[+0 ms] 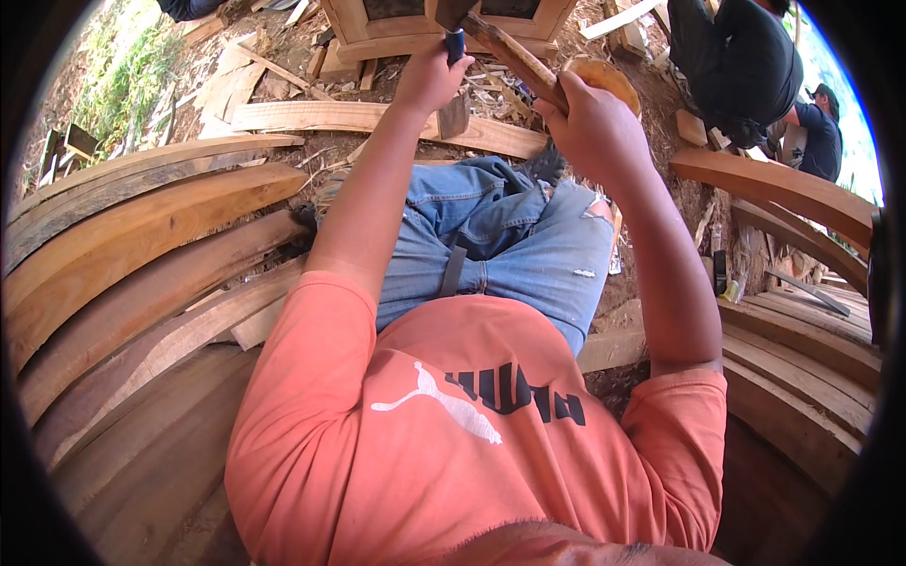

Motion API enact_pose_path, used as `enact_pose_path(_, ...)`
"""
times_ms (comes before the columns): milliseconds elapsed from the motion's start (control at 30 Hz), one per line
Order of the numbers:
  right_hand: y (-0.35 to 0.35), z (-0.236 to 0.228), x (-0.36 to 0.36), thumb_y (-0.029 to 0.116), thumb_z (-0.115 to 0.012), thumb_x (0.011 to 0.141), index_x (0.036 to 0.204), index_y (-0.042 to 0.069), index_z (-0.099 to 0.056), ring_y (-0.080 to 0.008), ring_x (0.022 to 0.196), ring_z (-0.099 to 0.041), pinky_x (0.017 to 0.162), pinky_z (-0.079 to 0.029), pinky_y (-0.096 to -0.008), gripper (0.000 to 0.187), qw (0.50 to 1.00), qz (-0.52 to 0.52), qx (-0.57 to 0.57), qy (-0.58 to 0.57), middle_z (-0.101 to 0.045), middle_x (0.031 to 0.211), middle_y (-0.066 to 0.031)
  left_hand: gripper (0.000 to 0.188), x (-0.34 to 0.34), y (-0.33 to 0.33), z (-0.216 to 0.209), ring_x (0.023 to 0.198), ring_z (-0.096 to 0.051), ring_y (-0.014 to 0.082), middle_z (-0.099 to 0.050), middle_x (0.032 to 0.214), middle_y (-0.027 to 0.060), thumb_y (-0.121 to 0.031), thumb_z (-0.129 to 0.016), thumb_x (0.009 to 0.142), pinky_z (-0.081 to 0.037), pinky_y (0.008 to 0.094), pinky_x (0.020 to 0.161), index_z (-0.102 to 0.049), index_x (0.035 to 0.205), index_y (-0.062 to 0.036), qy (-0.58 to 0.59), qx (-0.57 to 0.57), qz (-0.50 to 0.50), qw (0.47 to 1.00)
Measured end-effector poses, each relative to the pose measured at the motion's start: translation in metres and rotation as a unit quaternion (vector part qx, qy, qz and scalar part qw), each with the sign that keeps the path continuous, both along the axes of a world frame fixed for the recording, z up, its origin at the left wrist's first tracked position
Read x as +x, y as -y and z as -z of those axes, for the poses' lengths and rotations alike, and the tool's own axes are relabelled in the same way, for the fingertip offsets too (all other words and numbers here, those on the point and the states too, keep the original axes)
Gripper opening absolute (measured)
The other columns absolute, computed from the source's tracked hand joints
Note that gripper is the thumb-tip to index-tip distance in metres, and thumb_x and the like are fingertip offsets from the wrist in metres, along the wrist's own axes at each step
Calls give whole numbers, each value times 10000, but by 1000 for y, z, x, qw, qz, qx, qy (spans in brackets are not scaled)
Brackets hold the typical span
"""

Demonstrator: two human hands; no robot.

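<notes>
My left hand (433,77) is closed around a chisel, whose dark blue handle (455,46) sticks up above the fist. My right hand (596,121) grips the wooden handle of a hammer (517,58). The hammer's dark head is at the top of the chisel handle, touching or very close to it. Beyond both hands stands a wooden frame (444,44) with dark panels. Below my left fist a flat grey-brown piece (454,116) shows; whether it belongs to the chisel I cannot tell. The chisel's tip cannot be made out.
A long pale board (326,117) lies across the ground beyond my legs. Stacked planks curve along my left (142,222) and right (802,344). Wood offcuts and shavings litter the dirt. One person in dark clothes (736,71) is at the upper right, another (823,132) farther off.
</notes>
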State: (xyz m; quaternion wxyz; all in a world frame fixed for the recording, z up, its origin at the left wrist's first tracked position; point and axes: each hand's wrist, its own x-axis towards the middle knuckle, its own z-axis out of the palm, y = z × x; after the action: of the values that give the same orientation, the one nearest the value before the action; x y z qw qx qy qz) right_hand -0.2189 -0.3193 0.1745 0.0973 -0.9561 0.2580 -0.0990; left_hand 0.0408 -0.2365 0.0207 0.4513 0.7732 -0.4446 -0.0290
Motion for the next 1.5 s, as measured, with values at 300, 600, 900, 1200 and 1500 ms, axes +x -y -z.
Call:
enact_pose_path(300,3,-3,-2,403,-657,1043,1081,70,-620,-447,827,-738,746,-570,-577,337,1000,4,-4,-18,-746,844,-208,301,4,-1,3,927,-760,364,-774,961,152,-299,-782,989,-572,433,830,-673,1131,-57,13,3,14,1000)
enact_pose_path(600,10,-13,0,414,-659,1039,1086,72,-632,-449,830,-737,747,-571,-577,347,1000,-2,-7,20,-750,855,-202,286,-5,2,0,883,-723,451,-749,918,217,-308,-761,982,-562,517,775,-688,1035,-37,2,-47,10,999)
enact_pose_path(900,10,7,-6,418,-665,1033,1078,39,-630,-451,890,-738,803,-567,-560,383,999,21,41,9,-744,876,-235,288,-3,3,-1,902,-733,434,-757,920,195,-313,-757,985,-570,504,792,-685,1068,-47,2,-37,3,999)
enact_pose_path(1200,1,85,-3,298,-779,986,1201,-11,-614,-151,666,-711,587,-571,-316,411,881,108,415,201,-752,938,-137,278,-3,-1,-6,885,-722,446,-743,897,205,-295,-762,980,-565,516,776,-675,1045,-40,-3,-19,4,1000)
enact_pose_path(1500,-20,167,-9,305,-636,1074,1094,60,-592,-134,513,-510,468,-441,-315,250,628,131,740,203,-524,740,-10,288,-7,3,-2,871,-704,473,-723,867,216,-291,-752,982,-549,539,759,-652,1058,-32,8,-60,5,998)
